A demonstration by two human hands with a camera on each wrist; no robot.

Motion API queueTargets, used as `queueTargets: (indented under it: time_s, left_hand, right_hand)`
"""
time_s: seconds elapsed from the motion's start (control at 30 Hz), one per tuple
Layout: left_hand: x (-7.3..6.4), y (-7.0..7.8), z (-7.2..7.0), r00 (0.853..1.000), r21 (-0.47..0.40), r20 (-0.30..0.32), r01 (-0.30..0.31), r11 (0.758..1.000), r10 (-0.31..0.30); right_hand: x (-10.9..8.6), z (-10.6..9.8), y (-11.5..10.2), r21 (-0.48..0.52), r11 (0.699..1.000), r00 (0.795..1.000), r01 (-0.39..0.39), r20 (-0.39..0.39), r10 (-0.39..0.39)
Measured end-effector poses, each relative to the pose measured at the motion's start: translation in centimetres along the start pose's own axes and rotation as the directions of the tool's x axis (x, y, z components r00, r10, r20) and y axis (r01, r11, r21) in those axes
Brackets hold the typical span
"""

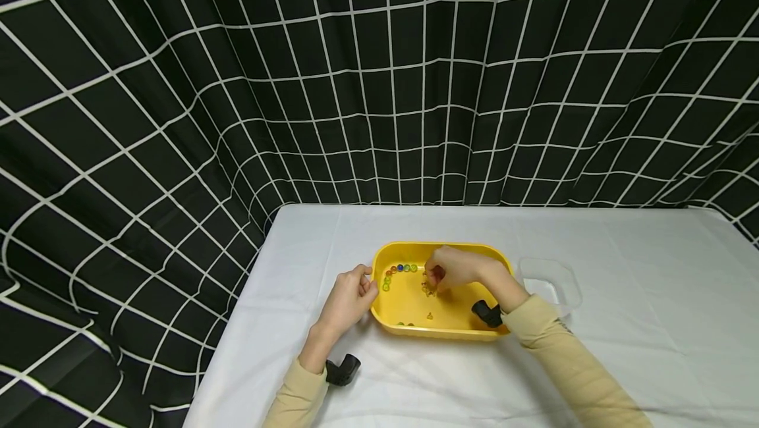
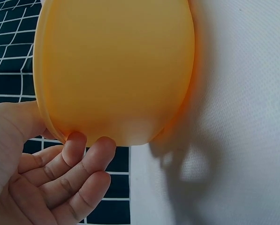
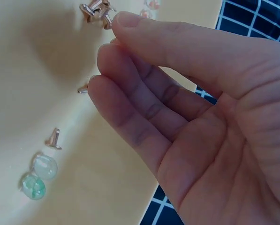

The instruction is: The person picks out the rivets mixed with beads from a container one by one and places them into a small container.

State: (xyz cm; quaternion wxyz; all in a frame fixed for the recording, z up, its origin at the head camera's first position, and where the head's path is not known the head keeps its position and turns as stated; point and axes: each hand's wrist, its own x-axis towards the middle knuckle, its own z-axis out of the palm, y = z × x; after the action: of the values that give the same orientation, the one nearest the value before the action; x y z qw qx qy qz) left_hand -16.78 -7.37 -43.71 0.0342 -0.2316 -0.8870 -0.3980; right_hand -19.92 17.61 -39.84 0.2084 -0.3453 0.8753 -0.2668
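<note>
In the head view, my left hand (image 1: 350, 297) is at the left end of a yellow tub (image 1: 441, 334). The left wrist view shows its thumb and fingers gripping the tub's rim (image 2: 40, 70). Down inside the tub, my right hand (image 1: 455, 266) has its fingers bent and its thumb brought in towards them. Its fingertips are right at a small heap of gold, flat-headed metal pieces (image 3: 95, 10), rivet-like in shape. I cannot tell whether one is pinched. Single pieces (image 3: 54, 139) lie apart. Several coloured glass marbles (image 1: 400, 268) line the tub's back left curve.
Two more marbles (image 3: 45, 166) lie by the tub's near wall. A clear plastic container (image 1: 551, 281) stands just right of the tub on the white-covered table (image 1: 646, 296). Behind and to the left hangs a black curtain (image 1: 409, 85) with a white grid.
</note>
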Motion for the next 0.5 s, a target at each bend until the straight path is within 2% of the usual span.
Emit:
queueTargets:
  time_s: [0.5]
  left_hand:
    - [0.10,-0.09,0.01,1.000,0.001,0.000,0.005,1.000,-0.005]
  right_hand:
    - [0.76,0.82,0.34,0.032,0.999,0.999,-0.036,0.016,0.035]
